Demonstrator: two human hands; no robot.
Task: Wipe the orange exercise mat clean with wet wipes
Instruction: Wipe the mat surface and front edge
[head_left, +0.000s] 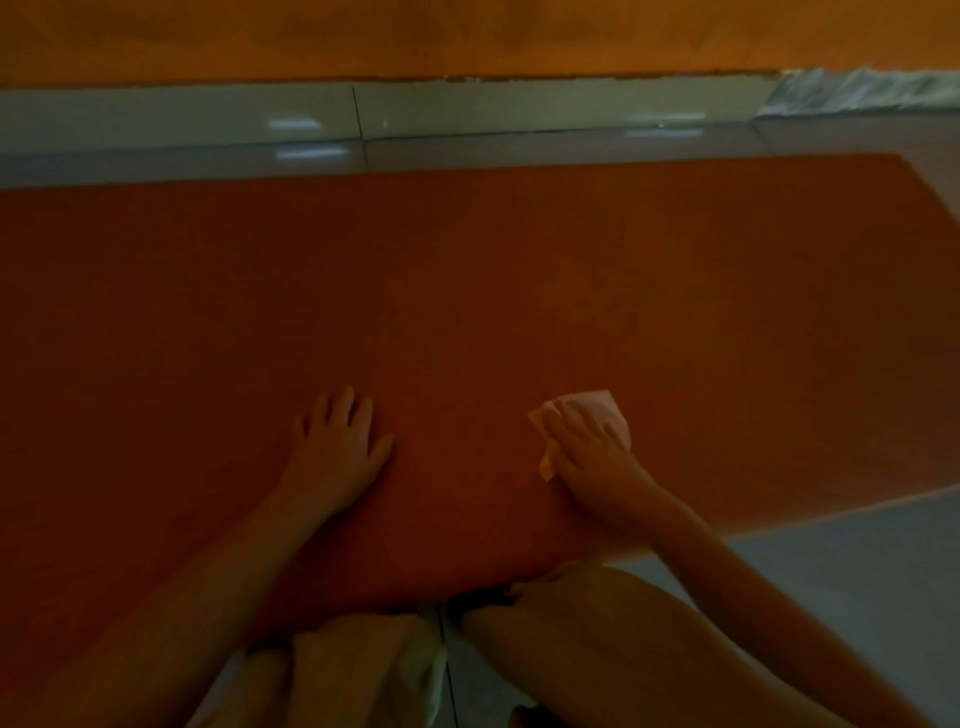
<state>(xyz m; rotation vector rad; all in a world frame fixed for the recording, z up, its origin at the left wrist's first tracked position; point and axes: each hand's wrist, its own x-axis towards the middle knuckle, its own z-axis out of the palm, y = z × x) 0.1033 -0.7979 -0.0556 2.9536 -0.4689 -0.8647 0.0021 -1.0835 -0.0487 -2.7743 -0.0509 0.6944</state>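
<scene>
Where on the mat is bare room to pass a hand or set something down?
Bare: the orange mat left of the left hand, and everything farther, to its far edge. A narrower gap lies between that hand and the right hand, which presses the wet wipe. Crowded near the knees.

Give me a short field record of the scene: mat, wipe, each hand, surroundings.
mat: orange exercise mat lying flat on the tiled floor, parallel to the wall
wipe: pale wet wipe on the mat, right of centre, partly covered by fingers
left hand: left hand flat on the mat, fingers spread, holding nothing
right hand: right hand pressing the wipe against the mat with flat fingers
lighting: dim, so dirt or wet streaks cannot be judged
</scene>
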